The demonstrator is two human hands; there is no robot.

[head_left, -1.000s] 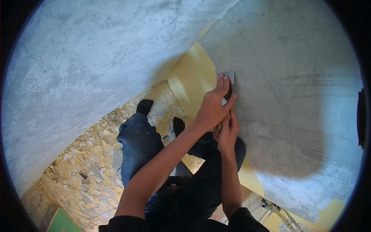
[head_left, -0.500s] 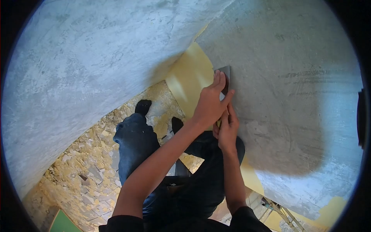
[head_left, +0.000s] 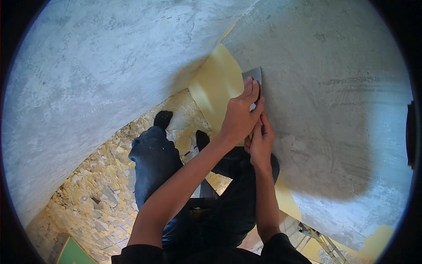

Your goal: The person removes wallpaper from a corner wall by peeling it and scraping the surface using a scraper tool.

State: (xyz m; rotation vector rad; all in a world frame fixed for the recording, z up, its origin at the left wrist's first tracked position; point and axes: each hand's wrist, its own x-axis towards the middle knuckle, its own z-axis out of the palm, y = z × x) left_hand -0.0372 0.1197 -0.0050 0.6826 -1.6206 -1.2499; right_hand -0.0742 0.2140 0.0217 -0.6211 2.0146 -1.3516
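A metal scraper (head_left: 252,73) lies against the right wall, its blade at the border between the yellow coating (head_left: 213,86) and the bare grey surface (head_left: 316,119). My left hand (head_left: 241,112) presses on the blade with its fingers, the thumb stretched toward the right. Just below it, my right hand (head_left: 261,143) is wrapped round the scraper's handle, which is mostly hidden by the fingers. Both hands are close together.
Another grey wall (head_left: 105,66) rises on the left. Yellow and grey flakes (head_left: 103,193) cover the floor near my legs (head_left: 156,163). A green board (head_left: 74,253) is at the lower left, and a ladder (head_left: 323,244) at the lower right.
The scraper has moved up along the right wall and slightly left, with both hands following it. Its blade shows more above my left fingers.
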